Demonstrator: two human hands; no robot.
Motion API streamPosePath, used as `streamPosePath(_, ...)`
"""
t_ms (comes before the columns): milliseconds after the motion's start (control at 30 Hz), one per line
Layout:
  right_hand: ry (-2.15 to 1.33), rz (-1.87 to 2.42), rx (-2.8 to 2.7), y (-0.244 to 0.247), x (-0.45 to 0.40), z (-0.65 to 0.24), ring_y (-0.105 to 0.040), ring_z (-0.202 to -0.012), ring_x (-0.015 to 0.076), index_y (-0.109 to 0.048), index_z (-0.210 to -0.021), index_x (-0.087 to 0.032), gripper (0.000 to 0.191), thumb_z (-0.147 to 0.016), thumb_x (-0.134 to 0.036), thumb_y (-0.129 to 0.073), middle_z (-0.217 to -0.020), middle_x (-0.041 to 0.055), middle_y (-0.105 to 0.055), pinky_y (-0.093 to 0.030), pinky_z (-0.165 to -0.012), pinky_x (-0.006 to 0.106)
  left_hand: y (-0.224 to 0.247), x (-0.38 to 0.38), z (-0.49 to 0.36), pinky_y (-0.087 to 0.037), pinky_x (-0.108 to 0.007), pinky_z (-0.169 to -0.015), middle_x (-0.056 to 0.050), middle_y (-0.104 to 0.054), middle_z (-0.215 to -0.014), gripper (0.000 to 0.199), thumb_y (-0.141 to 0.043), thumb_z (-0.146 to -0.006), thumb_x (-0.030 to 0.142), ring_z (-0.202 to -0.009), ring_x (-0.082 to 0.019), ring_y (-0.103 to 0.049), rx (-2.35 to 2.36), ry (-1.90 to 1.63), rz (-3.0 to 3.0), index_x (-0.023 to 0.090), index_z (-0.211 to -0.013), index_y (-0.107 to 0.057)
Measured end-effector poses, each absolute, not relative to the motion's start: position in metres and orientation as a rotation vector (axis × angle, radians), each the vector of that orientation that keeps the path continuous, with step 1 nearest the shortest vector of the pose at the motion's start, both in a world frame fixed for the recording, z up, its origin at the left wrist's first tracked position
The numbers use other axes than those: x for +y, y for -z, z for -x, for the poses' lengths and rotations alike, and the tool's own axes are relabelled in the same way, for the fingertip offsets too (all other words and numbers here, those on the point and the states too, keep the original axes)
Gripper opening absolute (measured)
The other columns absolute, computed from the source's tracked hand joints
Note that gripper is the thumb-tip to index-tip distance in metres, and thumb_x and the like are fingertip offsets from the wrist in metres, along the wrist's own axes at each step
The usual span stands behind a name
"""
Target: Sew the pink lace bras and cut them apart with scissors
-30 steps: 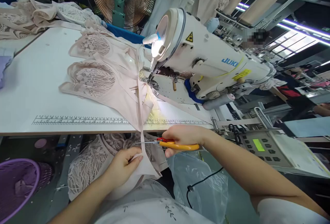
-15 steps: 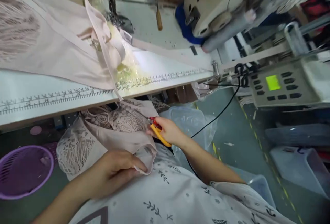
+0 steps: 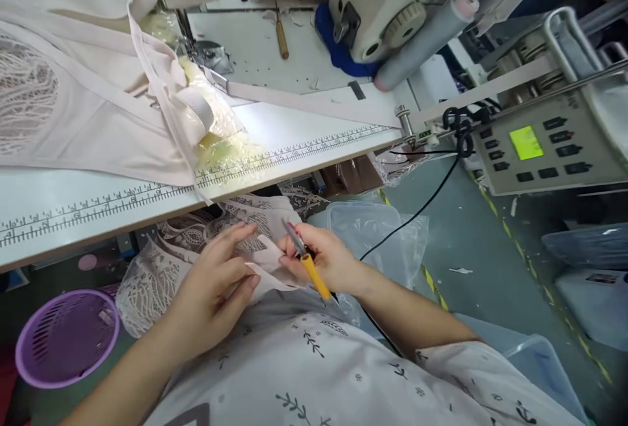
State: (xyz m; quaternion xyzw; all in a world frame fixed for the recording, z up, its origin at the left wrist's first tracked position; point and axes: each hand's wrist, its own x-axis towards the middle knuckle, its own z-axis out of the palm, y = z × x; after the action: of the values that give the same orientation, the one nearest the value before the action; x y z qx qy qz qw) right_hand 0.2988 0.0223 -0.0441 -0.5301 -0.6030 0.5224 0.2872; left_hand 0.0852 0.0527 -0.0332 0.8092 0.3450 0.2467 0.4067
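My right hand is closed around small scissors with yellow and red handles, their blades pointing up and left. Its fingertips also touch the edge of a pale pink fabric piece. To the left, my left hand has its fingers partly spread over the fabric, the thumb and forefinger close to a light strip. Whether they pinch the strip is hard to see. Lace fabric hangs across my lap, below the table edge.
The white table with a printed ruler crosses above my lap. On it lie pink garments and a wooden-handled tool. A sewing machine, control panel, black cable, purple basket and plastic bin surround it.
My left hand has moved up and its fingers have spread from the fabric edge. The scissors have turned more upright, and the fabric edge now lies between both hands. The view has shifted slightly.
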Motion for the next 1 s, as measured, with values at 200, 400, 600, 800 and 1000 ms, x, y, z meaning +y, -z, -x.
streamPosePath(200, -1.378, 1.463, -1.777, 0.025, 0.039, -0.298, -0.047, -0.063, 0.0117, -0.04, -0.079, -0.021, 0.024, -0.074, -0.031, -0.061, -0.075, -0.0012, -0.053, -0.039, -0.057, 0.022, 0.019, 0.063, -0.09, -0.054, -0.021, -0.072, -0.003, -0.068, -0.09, 0.019, -0.048, -0.085, 0.012, -0.083, -0.014, -0.065, 0.807, -0.695, -2.128, 0.022, -0.086, -0.063)
streamPosePath(400, -1.317, 1.963, -1.974, 0.045, 0.047, -0.3, -0.049, -0.062, 0.0144, -0.039, -0.074, -0.021, 0.03, -0.07, -0.03, -0.067, -0.072, -0.0001, -0.054, -0.032, -0.052, 0.023, 0.019, 0.053, -0.089, -0.054, -0.019, -0.074, -0.005, -0.068, -0.092, 0.018, -0.049, -0.085, 0.01, -0.081, -0.013, -0.067, 0.655, -0.798, -2.381, 0.019, -0.094, -0.063)
streamPosePath(600, -1.206, 2.065, -1.839, 0.049, 0.045, -0.29, -0.056, -0.076, 0.0195, -0.045, -0.084, -0.02, 0.021, -0.073, -0.023, -0.062, -0.085, 0.0043, -0.06, -0.032, -0.059, 0.025, 0.028, 0.045, -0.104, -0.054, -0.016, -0.071, -0.005, -0.068, -0.085, 0.018, -0.047, -0.089, 0.012, -0.075, -0.011, -0.067, 0.531, -0.815, -2.4, 0.017, -0.089, -0.064)
streamPosePath(800, -1.258, 2.01, -1.751, 0.056, 0.045, -0.288, -0.053, -0.071, 0.0171, -0.044, -0.079, -0.02, 0.02, -0.07, -0.015, -0.062, -0.078, 0.0009, -0.057, -0.031, -0.058, 0.024, 0.033, 0.041, -0.104, -0.055, -0.017, -0.068, -0.004, -0.07, -0.086, 0.02, -0.046, -0.09, 0.013, -0.074, -0.012, -0.067, 0.5, -0.742, -2.358, 0.018, -0.091, -0.066)
streamPosePath(1000, -1.558, 1.758, -1.637, 0.056, 0.044, -0.307, -0.049, -0.068, 0.0102, -0.047, -0.078, -0.018, 0.016, -0.073, -0.017, -0.062, -0.073, -0.0043, -0.054, -0.037, -0.059, 0.02, 0.032, 0.045, -0.103, -0.054, -0.015, -0.071, -0.004, -0.071, -0.085, 0.02, -0.046, -0.089, 0.014, -0.073, -0.011, -0.068, 0.438, -0.816, -2.358, 0.019, -0.092, -0.065)
